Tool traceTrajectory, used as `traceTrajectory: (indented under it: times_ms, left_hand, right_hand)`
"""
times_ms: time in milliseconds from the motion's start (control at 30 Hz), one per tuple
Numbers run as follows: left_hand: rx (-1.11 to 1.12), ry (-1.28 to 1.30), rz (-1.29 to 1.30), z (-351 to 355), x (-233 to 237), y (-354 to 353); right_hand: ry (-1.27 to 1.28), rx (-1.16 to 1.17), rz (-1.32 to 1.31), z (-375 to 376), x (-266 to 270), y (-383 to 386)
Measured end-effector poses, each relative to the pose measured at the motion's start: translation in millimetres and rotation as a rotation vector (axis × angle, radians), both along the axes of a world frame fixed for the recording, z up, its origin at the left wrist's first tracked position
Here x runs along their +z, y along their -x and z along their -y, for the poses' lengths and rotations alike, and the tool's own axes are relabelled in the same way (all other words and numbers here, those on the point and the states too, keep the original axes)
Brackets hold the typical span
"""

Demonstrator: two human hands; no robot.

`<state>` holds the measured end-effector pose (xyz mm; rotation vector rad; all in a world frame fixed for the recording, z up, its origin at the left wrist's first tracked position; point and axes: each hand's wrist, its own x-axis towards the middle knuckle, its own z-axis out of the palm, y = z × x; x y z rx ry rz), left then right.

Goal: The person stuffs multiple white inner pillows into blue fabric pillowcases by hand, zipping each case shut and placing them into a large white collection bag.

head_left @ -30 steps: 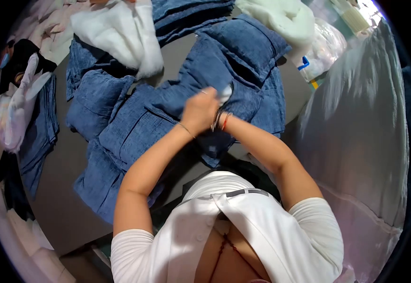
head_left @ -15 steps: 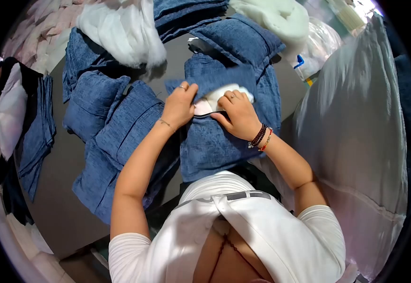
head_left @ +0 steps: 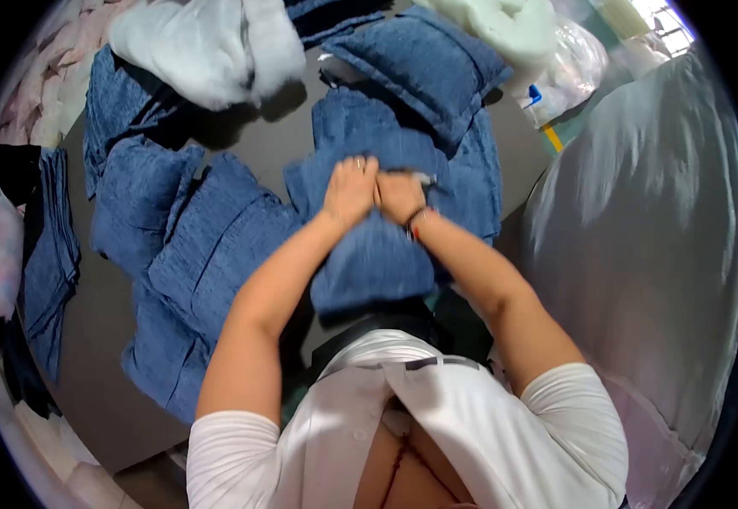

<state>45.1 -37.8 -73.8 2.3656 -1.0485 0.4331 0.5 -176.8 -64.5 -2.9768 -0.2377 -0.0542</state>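
In front of my body lies a blue cushion cover point(head_left: 373, 271), its opening edge running across the middle. My left hand point(head_left: 352, 188) is closed on the fabric at that edge. Right beside it, almost touching, my right hand point(head_left: 400, 197) grips the same edge with its fingers curled in. A small bit of white stuffing point(head_left: 425, 178) shows just right of my right hand; the rest of the inside is hidden by cloth and hands. More blue fabric spreads under and behind the cover, slightly blurred.
On the left of the grey table point(head_left: 97, 339) lie several blue cushions point(head_left: 225, 242). A filled blue cushion point(head_left: 424, 68) sits at the back, near white fibre stuffing point(head_left: 208, 51). A large pale sack point(head_left: 632, 254) stands on the right. Folded blue cloth point(head_left: 49, 254) hangs at far left.
Both hands have come together at the opening, and my right hand has moved left. The white filling, widely exposed before, is now mostly covered by blue cloth. The view has shifted slightly.
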Motion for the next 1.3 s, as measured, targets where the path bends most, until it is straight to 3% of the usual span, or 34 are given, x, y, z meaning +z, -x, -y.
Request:
traceTrajectory:
  times_ms: [67, 200, 267, 333, 400, 467, 533, 667, 733, 800, 833, 933, 1033, 1300]
  left_hand:
    - [0.008, -0.021, -0.033, -0.2, -1.9, -5.1]
    - [-0.064, -0.176, -0.219, -23.8, 21.3, 63.9]
    - [-0.166, -0.002, -0.302, -36.8, 20.3, 89.7]
    - [-0.105, 0.007, -0.304, -28.1, 16.0, 63.5]
    - [-0.087, 0.202, -0.494, -30.0, 27.6, 41.9]
    - [-0.002, 0.263, -0.411, -44.3, 58.0, 51.0]
    - [0.247, 0.184, -0.122, -69.7, 72.4, 64.5]
    - [0.122, 0.149, -0.274, -95.3, 45.3, 65.6]
    - [0.100, 0.247, -0.260, -97.1, 55.5, 57.2]
    - [0.081, 0.395, -0.817, -105.3, 64.5, 53.5]
    - [0.041, 0.483, -0.974, -107.1, 65.9, 51.3]
    - [-0.110, 0.637, -1.198, -108.6, 79.0, 48.1]
    - [-0.134, 0.606, -1.207, -101.5, 89.6, 55.1]
    - [0.029, 0.615, -1.028, -100.9, 86.6, 66.5]
  right_hand:
    - [-0.110, 0.005, 0.103, 8.4, -20.8, -17.1]
    - [-0.240, -0.077, -0.070, -7.8, 3.6, 67.7]
    - [-0.245, 0.118, 0.630, -17.2, 16.2, 79.1]
    - [-0.351, -0.149, -0.115, -13.2, -1.4, 75.2]
    - [-0.361, -0.139, 0.063, -6.6, 3.2, 48.3]
    - [-0.313, -0.139, 0.117, -1.2, 3.7, 44.5]
    - [-0.310, -0.134, 0.166, -2.3, 6.6, 57.3]
    - [-0.434, -0.237, 0.087, -17.9, 49.7, 58.4]
    - [-0.463, -0.101, 0.204, -34.3, 93.7, 73.7]
    - [-0.627, 0.138, 0.362, -52.8, 123.7, 90.4]
    - [-0.669, 0.189, 0.336, -64.2, 120.8, 97.0]
    - [-0.644, 0.150, 0.272, -78.5, 98.5, 105.6]
    - [-0.472, 0.164, 0.231, -74.9, 93.0, 103.2]
    - [-0.430, 0.181, 0.326, -76.7, 86.1, 100.2]
